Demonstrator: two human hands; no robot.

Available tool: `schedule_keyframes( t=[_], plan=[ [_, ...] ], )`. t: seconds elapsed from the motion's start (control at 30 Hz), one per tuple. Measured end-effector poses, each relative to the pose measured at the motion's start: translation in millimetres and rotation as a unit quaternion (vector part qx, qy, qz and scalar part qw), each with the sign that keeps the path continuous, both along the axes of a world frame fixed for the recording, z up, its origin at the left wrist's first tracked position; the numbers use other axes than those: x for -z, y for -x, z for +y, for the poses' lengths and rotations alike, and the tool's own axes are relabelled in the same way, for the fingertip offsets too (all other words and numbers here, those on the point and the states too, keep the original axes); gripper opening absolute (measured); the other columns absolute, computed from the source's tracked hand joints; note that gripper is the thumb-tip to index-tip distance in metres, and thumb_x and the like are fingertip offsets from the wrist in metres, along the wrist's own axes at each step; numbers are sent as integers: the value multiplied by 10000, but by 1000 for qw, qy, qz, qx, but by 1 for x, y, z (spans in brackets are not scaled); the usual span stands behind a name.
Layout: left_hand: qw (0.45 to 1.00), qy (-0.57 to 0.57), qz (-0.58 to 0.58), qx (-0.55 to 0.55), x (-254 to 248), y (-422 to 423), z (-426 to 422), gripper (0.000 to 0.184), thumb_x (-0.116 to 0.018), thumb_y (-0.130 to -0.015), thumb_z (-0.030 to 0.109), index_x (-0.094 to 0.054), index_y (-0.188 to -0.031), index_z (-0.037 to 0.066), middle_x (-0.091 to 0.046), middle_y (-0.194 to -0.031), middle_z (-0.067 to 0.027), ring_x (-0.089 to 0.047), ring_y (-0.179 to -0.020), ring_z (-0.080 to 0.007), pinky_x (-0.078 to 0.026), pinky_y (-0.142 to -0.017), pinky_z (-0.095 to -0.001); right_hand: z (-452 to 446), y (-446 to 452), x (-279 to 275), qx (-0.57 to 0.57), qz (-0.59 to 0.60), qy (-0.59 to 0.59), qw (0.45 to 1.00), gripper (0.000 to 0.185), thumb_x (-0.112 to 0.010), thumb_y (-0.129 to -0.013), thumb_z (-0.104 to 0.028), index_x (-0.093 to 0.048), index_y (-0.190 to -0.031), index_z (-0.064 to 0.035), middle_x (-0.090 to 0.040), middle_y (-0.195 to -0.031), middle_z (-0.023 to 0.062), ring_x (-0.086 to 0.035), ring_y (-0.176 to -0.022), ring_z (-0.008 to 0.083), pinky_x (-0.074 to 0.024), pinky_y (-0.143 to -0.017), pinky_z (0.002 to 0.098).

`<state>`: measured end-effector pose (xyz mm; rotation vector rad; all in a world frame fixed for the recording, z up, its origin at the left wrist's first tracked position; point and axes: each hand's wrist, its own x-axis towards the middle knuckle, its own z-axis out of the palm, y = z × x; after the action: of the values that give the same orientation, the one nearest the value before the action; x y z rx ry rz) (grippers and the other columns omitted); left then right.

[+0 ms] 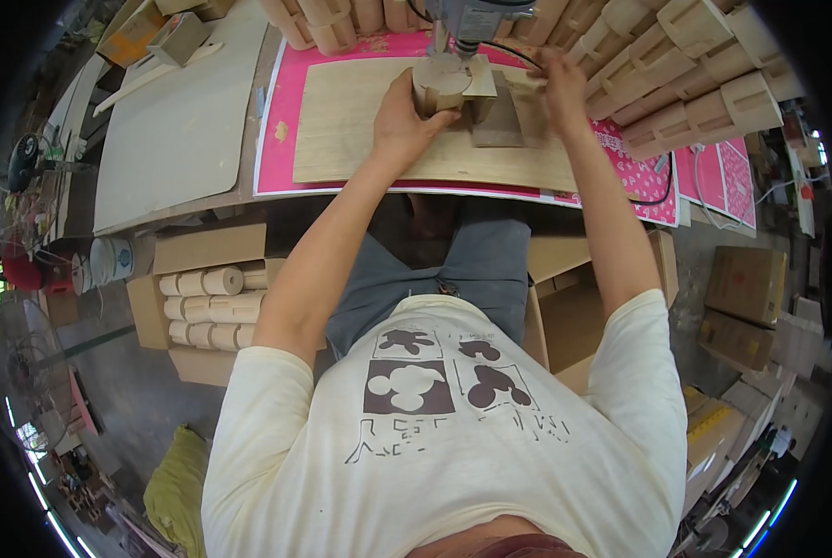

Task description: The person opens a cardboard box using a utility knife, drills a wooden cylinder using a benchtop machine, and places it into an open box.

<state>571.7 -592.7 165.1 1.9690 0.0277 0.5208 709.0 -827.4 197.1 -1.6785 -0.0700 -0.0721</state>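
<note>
A round, pale wooden cylinder [442, 82] stands under the head of a grey machine [478, 20]. My left hand [408, 123] is closed around its near left side, thumb along the front. Just right of the cylinder is a wooden block with a thin, flat top [480, 78], and beside that a dark flat plate [499, 123] lies on the wooden board [360, 126]. My right hand [563, 91] is raised right of the machine, fingers curled by the end of a black cable or lever [518, 54]. What those fingers hold is too unclear to name.
Stacked wooden cylinders [681, 79] crowd the right back of the bench, with more behind the board. A pink printed sheet [281, 139] lies beneath the board. Below the bench, a cardboard box [202, 242] holds several wooden cylinders; another open box [569, 312] stands right of my legs.
</note>
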Motion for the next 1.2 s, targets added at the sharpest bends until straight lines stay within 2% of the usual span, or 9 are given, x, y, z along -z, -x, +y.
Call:
schedule_keyframes(
  t=[0.1,0.2,0.3,0.4,0.6,0.8,0.87,1.07,1.2],
  plan=[
    [1000,3,5,2,0,-1,0,754,-925,-730,286,-567,-1338,19,-650,-1263,-200,-625,-1159,-379,-515,-976,-445,17,-41,-62,-41,-25,-98,994,340,-518,-1083,-334,-702,-1163,-60,-708,-1067,29,-636,-879,117,-499,-765,285],
    [1000,7,8,5,3,-3,0,766,-925,-730,299,-563,-1345,21,-642,-1265,-199,-622,-1152,-380,-516,-969,-446,48,-42,-127,-39,-76,-130,988,401,-514,-1054,-440,-714,-991,-98,-669,-845,1,-574,-663,116,-429,-588,293],
    [1000,-16,1,-6,6,-3,0,769,-923,-732,310,-561,-1348,25,-639,-1261,-199,-621,-1142,-380,-516,-965,-448,50,-77,-140,-114,-27,-140,983,400,-502,-1054,-458,-694,-897,-144,-642,-759,-15,-539,-618,98,-399,-565,287],
    [999,-33,8,-13,4,-2,0,773,-923,-731,315,-558,-1349,27,-642,-1253,-202,-621,-1141,-383,-516,-967,-450,59,-52,-168,-88,-68,-98,989,413,-481,-1059,-448,-678,-847,-154,-593,-672,-22,-524,-591,107,-375,-547,286],
    [1000,-18,4,1,0,-2,2,786,-925,-730,312,-553,-1361,27,-645,-1252,-203,-619,-1149,-386,-515,-976,-450,55,-55,-176,-95,-125,50,986,390,-492,-1047,-379,-651,-831,-95,-570,-695,17,-530,-624,144,-414,-584,316],
    [999,-31,15,2,-5,2,1,770,-924,-750,275,-543,-1369,21,-653,-1252,-190,-625,-1154,-355,-511,-986,-431,39,0,-177,-76,-338,137,928,367,-435,-1083,-246,-621,-905,15,-607,-860,63,-589,-786,171,-486,-732,307],
    [999,-38,23,8,-7,4,1,753,-919,-786,225,-521,-1390,14,-668,-1257,-158,-638,-1160,-292,-508,-999,-398,37,26,-170,-76,-356,105,926,345,-446,-1089,-242,-640,-986,24,-627,-890,68,-601,-807,173,-494,-754,314],
    [999,-48,2,4,-3,1,2,741,-915,-791,225,-523,-1388,24,-668,-1254,-156,-638,-1159,-290,-508,-1001,-395,18,80,-106,-42,-355,75,931,348,-449,-1113,-291,-693,-1189,-54,-707,-1097,27,-589,-923,95,-475,-805,271],
    [1000,-14,1,6,4,0,2,792,-936,-730,295,-551,-1364,19,-646,-1267,-204,-618,-1170,-378,-510,-996,-443,16,81,-112,-48,-309,79,947,365,-469,-1107,-317,-678,-1218,-39,-711,-1128,38,-602,-943,111,-482,-817,283]
  ],
)
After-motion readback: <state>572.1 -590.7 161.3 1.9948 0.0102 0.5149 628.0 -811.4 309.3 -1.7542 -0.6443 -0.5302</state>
